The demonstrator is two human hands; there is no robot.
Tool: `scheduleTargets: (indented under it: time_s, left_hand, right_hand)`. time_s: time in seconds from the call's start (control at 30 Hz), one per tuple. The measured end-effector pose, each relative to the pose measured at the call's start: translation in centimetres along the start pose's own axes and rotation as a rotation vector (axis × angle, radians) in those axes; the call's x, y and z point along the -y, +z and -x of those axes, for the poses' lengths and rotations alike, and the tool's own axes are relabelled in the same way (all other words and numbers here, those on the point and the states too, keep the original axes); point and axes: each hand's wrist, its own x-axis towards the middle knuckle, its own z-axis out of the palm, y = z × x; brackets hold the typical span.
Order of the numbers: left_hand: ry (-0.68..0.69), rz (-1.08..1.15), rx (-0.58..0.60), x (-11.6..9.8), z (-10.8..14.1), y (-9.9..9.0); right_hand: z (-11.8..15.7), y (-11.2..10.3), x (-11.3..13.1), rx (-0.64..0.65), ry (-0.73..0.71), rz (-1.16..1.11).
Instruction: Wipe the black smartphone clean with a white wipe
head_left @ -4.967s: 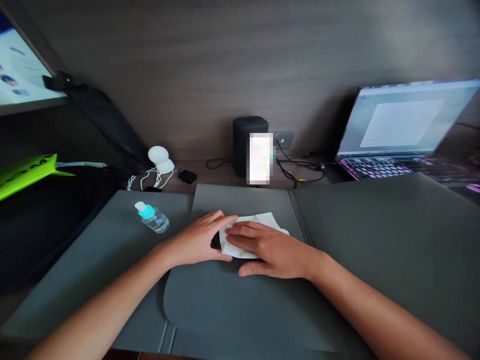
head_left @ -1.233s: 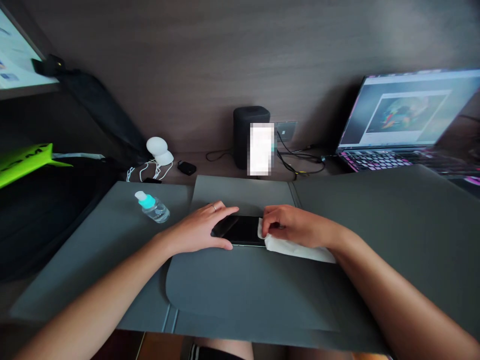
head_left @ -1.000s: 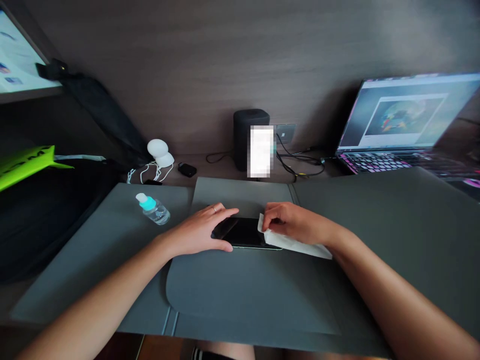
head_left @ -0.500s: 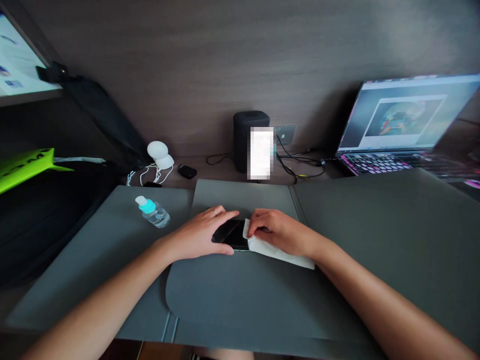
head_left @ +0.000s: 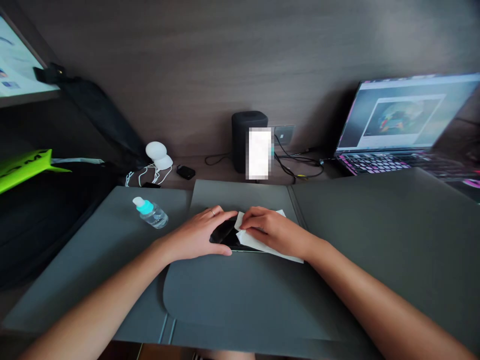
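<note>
A smartphone [head_left: 225, 232] with a dark glossy screen lies flat on the grey desk mat [head_left: 240, 295]. Around its left end my left hand [head_left: 197, 232] is curved, thumb along the near edge and fingers along the far edge. My right hand [head_left: 279, 232] pinches a white tissue [head_left: 250, 241] and presses it on the phone's right part, which is mostly hidden beneath. Left of my left hand, a small clear spray bottle [head_left: 153, 216] with a turquoise collar and white cap lies tilted on the mat.
Along the back stand a white round-headed device [head_left: 156, 151] with cables, a small black object [head_left: 185, 172], and a black speaker [head_left: 239, 142] behind a pixelated white patch. At the right is an open laptop [head_left: 405, 117]. Dark fabric [head_left: 56, 215] hangs at the left.
My right hand has moved slightly left and away from me over the phone with the tissue, whose far corner now shows behind the hand. My left hand keeps its hold.
</note>
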Motion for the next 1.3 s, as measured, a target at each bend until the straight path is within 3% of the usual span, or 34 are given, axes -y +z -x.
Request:
scheduleTargets:
  time_s: [0.23,0.4,0.6,0.8,1.0,1.3]
  left_hand:
    - [-0.019,-0.014,0.003,0.0,0.0,0.2]
    - [0.012,-0.02,-0.019,0.1,0.0,0.2]
    - [-0.005,-0.007,-0.029,0.3,0.0,0.3]
    - [-0.001,-0.015,-0.026,0.2,0.0,0.3]
    - [-0.012,0.004,-0.024,0.1,0.0,0.3]
    - [-0.019,0.018,-0.008,0.3,0.1,0.3]
  right_hand:
    - [-0.3,0.4,0.9,0.093,-0.17,0.023]
    - [-0.4,0.7,0.5,0.063,-0.144,0.046]
    - [-0.3,0.9,1.4,0.137,-0.237,0.063]
    - [-0.1,0.8,1.0,0.118,-0.178,0.143]
    - [-0.8,1.9,1.6,0.108,-0.279,0.17]
    - [0.7,-1.3,1.1,0.226,-0.204,0.075]
